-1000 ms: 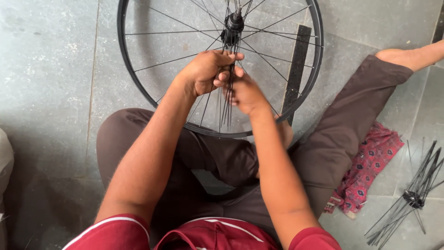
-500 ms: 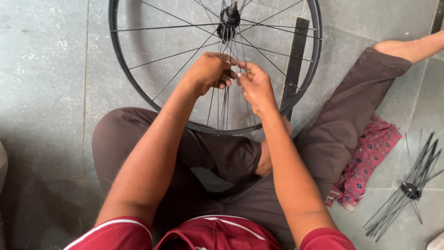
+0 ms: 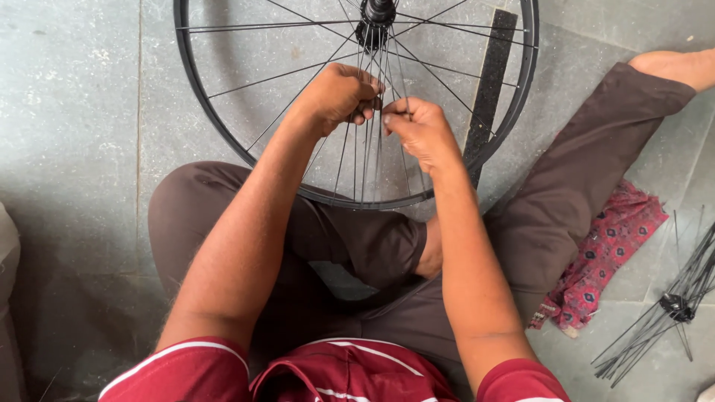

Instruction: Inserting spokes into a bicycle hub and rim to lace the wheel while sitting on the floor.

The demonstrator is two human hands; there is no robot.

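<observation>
Nearest, below the hands, are folded legs in brown trousers (image 3: 357, 246). The left hand (image 3: 337, 97) is clenched around a bunch of loose spokes (image 3: 370, 160), and the right hand (image 3: 418, 130) pinches one just beside it. The spokes run straight away from the body toward the hub (image 3: 376, 13), which lies beyond both hands, a little nearer the left, inside the black rim (image 3: 195, 97).

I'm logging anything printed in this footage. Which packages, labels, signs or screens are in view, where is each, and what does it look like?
No package, label, sign or screen shows in this view.
Nearest to one: a flat black strip lying on the floor under the right side of the wheel rim, long and narrow; no marking can be made out on it.
</observation>
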